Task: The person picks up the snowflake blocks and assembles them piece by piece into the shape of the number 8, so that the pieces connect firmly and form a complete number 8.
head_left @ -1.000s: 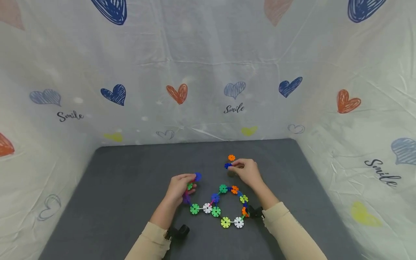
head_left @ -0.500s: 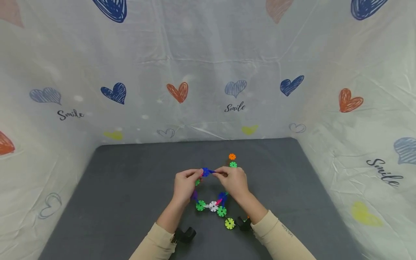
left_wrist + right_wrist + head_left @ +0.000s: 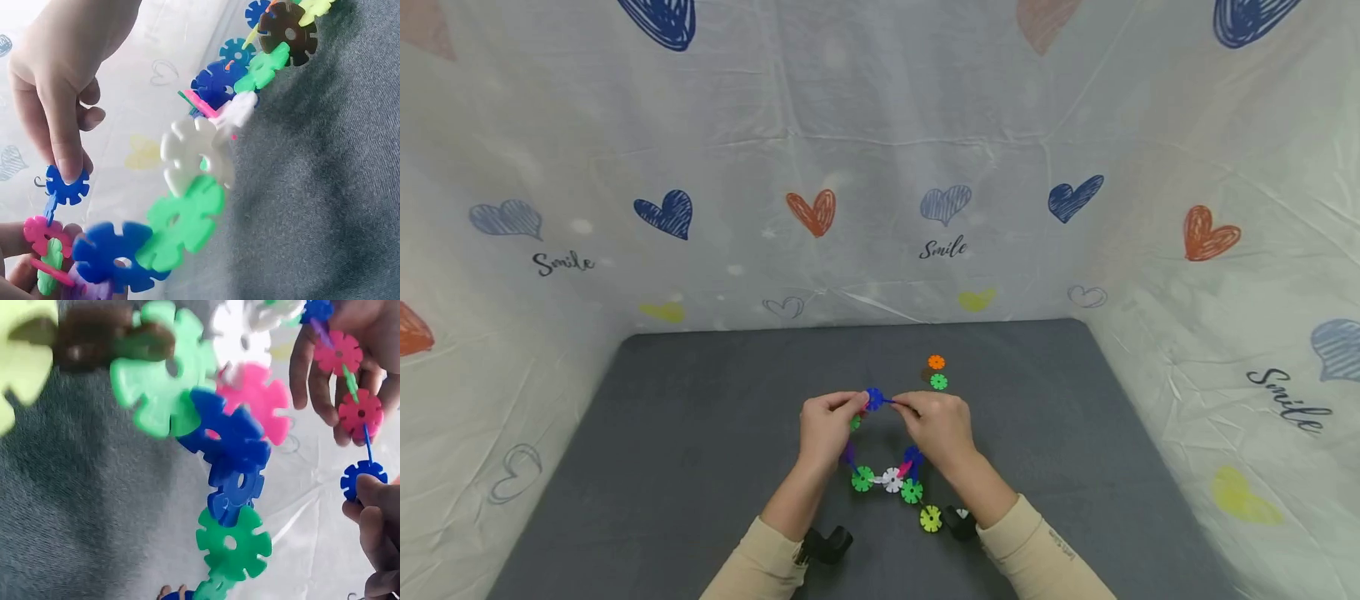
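Observation:
In the head view my left hand [image 3: 826, 429] grips the end of a chain of slotted plastic snowflake discs. Its end disc is blue [image 3: 874, 399]. My right hand [image 3: 942, 423] pinches another blue disc, seen thin and edge-on in the head view. The left wrist view shows that pinched blue disc [image 3: 67, 185] meeting the chain's end disc, which adjoins a pink disc [image 3: 42, 234] at my left fingers. The two hands face each other just above the table. Part of the chain's ring is hidden behind my right hand and forearm.
A loose orange disc [image 3: 936, 362] and a green disc [image 3: 938, 382] lie beyond my right hand, with a dark brown disc partly seen beside them. The chain runs toward me through a yellow disc [image 3: 930, 519]. A patterned cloth [image 3: 865, 275] hangs behind the dark table [image 3: 700, 417].
My right hand has brought a blue disc from near the loose discs left to the chain's end. My left hand has shifted slightly right with the chain. The last half second shows little movement.

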`<state>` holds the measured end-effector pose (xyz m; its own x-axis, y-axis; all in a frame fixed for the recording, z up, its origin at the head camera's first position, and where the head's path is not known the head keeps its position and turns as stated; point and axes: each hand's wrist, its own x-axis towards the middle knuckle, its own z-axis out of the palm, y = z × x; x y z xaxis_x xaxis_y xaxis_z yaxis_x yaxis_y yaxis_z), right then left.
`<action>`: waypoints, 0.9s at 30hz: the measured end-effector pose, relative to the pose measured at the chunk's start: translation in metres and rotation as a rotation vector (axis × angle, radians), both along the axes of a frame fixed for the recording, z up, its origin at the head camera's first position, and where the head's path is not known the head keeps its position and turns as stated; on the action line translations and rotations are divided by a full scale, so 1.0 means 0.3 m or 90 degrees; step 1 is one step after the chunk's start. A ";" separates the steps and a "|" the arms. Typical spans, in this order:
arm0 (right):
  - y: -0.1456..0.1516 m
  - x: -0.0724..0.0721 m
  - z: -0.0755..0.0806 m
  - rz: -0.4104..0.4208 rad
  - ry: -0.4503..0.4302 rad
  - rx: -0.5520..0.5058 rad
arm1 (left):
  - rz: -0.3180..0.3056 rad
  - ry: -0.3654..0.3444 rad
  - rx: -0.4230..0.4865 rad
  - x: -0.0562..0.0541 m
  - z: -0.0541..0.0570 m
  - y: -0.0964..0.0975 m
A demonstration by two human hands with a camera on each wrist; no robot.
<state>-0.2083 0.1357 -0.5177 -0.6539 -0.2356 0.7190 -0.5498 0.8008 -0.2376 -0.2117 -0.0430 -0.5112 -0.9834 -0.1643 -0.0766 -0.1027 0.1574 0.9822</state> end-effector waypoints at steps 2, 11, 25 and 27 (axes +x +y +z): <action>0.000 -0.002 0.008 0.001 0.029 0.035 | -0.008 0.001 -0.012 0.000 0.002 -0.002; -0.007 -0.005 0.033 0.023 0.110 0.108 | -0.024 -0.009 0.019 -0.002 -0.001 0.002; 0.177 -0.151 -0.009 -0.053 -0.456 -0.141 | -0.104 -0.079 0.129 -0.041 -0.047 -0.024; 0.204 -0.183 -0.036 -0.108 -0.505 -0.181 | -0.119 -0.080 0.129 -0.043 -0.051 -0.030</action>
<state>-0.2634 0.1969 -0.5284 -0.9982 0.0311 0.0505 -0.0136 0.7092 -0.7049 -0.2244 -0.0519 -0.5265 -0.9758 0.0501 -0.2128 -0.2137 -0.0125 0.9768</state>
